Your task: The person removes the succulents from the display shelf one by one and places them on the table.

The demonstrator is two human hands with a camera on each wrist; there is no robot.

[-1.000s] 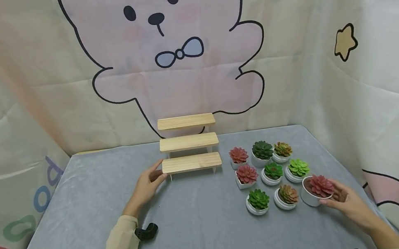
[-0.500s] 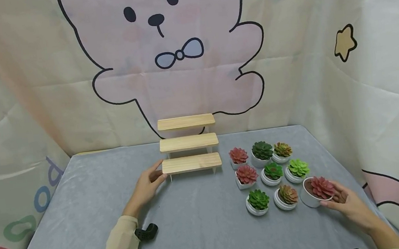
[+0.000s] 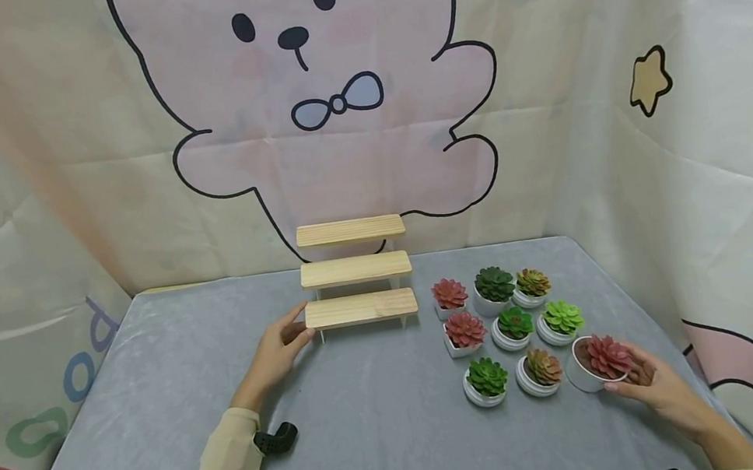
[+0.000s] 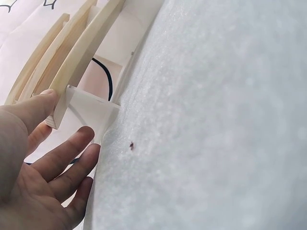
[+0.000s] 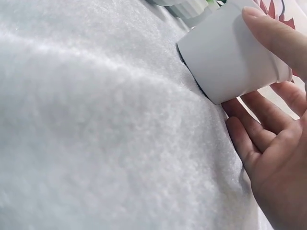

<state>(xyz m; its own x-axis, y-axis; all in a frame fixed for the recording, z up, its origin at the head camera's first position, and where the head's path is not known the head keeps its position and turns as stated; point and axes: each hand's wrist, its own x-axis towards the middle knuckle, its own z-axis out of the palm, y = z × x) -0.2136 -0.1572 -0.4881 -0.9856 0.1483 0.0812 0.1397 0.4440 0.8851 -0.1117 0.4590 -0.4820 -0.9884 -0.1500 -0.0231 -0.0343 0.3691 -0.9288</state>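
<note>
My left hand (image 3: pixel 280 356) is at the left end of a three-tier wooden display stand (image 3: pixel 360 309). In the left wrist view, the thumb and index finger pinch the end of the lowest wooden board (image 4: pixel 81 57), while the other fingers spread beside its clear leg (image 4: pixel 91 108). On the right, my right hand (image 3: pixel 659 388) holds a red succulent (image 3: pixel 608 356) in a round white pot (image 3: pixel 583 376). The right wrist view has the thumb on the side of the white pot (image 5: pixel 225 57) and fingers on its opposite side; the pot's base is at the cloth.
Several other potted succulents stand grouped right of the stand, among them a brown-orange one (image 3: pixel 544 367), a bright green one (image 3: pixel 563 316) and a red one (image 3: pixel 464 329) in a square pot. Grey cloth (image 3: pixel 372 431) covers the table. A printed curtain (image 3: pixel 542 89) hangs behind.
</note>
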